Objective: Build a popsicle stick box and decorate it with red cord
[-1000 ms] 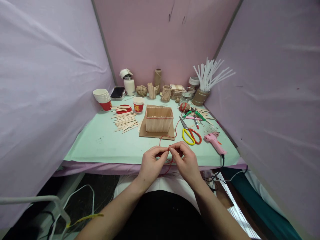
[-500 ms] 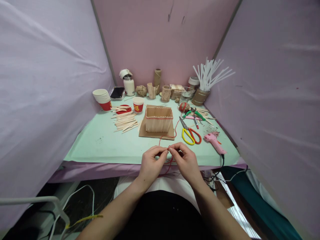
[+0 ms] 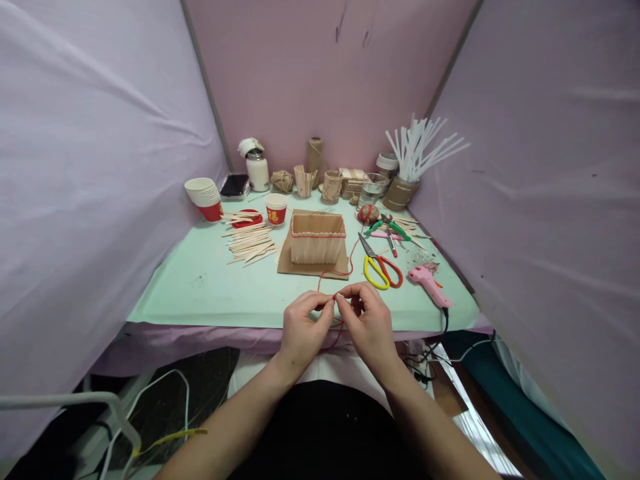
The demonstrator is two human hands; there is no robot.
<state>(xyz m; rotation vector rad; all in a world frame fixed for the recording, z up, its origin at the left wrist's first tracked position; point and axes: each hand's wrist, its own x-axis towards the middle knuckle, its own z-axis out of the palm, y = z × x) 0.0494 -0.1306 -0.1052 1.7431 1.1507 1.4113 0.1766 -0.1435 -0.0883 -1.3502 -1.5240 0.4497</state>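
Note:
At the table's front edge, my left hand (image 3: 306, 327) and my right hand (image 3: 367, 320) pinch a red string (image 3: 339, 323) between their fingertips, which nearly touch. Loops of the string hang below the fingers. The rest runs over the table to a ball (image 3: 369, 213) partly wound in red. Just beyond my hands stands an open box of wooden sticks (image 3: 317, 250), red string along its rim, on a piece of cardboard (image 3: 313, 270). The exact spot where the fingers grip is too small to make out.
Scissors (image 3: 377, 267), green-handled pliers (image 3: 390, 229) and a pink glue gun (image 3: 429, 285) lie on the right. Loose sticks (image 3: 253, 243), a red paper cup (image 3: 276, 210) and stacked cups (image 3: 204, 199) are on the left. Jars, twine and a pot of white sticks (image 3: 403, 193) line the back.
My hands stay pinched together on the red string, with only a slight shift of the fingers. The red loops under them hang a little differently. Everything on the table stays put.

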